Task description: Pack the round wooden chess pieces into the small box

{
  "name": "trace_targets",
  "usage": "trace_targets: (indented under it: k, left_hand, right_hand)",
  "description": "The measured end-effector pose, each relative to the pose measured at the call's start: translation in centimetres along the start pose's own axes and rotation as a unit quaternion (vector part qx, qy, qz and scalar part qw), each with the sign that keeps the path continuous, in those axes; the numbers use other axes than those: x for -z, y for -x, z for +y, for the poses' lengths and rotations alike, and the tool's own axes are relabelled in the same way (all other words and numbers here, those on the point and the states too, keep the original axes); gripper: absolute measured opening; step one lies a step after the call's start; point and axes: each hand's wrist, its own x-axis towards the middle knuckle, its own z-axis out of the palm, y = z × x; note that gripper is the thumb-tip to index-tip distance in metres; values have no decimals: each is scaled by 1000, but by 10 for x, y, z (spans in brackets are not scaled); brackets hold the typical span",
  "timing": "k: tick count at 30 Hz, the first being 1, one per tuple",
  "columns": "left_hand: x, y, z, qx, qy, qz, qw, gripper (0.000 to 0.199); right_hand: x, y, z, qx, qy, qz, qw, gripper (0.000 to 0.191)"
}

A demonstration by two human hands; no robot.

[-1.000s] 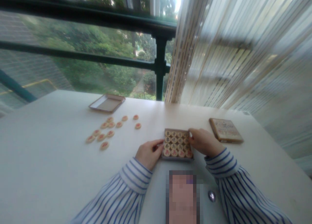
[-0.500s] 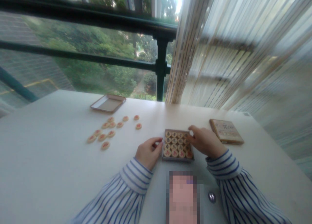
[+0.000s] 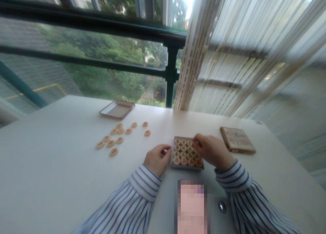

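Observation:
A small open box (image 3: 187,168) sits in front of me, packed with rows of round wooden Chinese chess pieces (image 3: 183,154), dark characters in the back rows and red ones in front. At its left wall, my left hand (image 3: 157,158) is curled, with thumb and index fingertips close together against the edge. My right hand (image 3: 212,149) bends over the box's right rear part, its fingers closed and covering some pieces. Whatever lies under those fingertips is hidden. Loose red-marked pieces (image 3: 110,143) lie scattered on the white table (image 3: 63,166) to the left.
An empty shallow tray-like lid (image 3: 118,117) rests at the table's back left. A flat box with printed writing (image 3: 238,140) lies to the right. Near me are a blurred-out phone-like rectangle (image 3: 192,210) and a shiny oval object (image 3: 222,207). Railing and string curtain stand behind.
My right hand's raised index finger has come down and closed with the others over the box's right rear corner. My left hand stays at the box's left side. The view has shifted slightly.

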Motion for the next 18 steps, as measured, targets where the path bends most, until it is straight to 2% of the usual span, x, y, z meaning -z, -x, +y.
trace_targets:
  k: [7,18]
  left_hand:
    - [0,2,4,-3,-1,18,1000,25]
    - [2,3,-3,-34,5,50,998,20]
  right_hand:
    - [4,4,-7,14,-7,-1,1000,27]
    - [5,7,-10,54,-59,49,996,24]
